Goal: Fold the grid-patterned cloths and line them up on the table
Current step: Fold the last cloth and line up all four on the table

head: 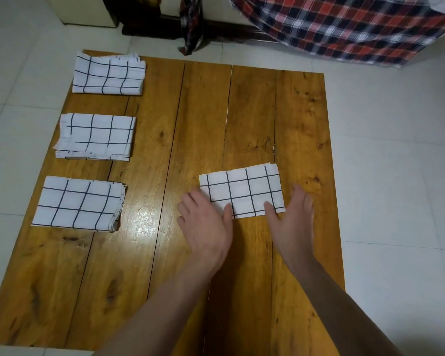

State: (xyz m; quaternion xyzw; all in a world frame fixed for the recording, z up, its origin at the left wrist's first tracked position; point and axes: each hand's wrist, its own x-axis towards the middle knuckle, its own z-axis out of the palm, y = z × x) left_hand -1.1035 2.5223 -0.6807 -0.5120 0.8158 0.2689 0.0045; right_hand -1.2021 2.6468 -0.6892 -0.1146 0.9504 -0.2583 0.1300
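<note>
Both forearms are reaching over the table (165, 163). Three folded cloths (95, 136) are lining its left edge; the fourth cloth (242, 191) is lying folded right of centre. Left hand (203, 224) and right hand (293, 222), fingers straight, are flanking it, likely for sliding it into line.

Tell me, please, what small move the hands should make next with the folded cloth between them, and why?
Probably slide or carry the fourth cloth left and toward the person, below the near cloth. It already looks folded, with the left hand and right hand at its near corners, while three folded cloths sit in a column along the table's left edge.
</note>
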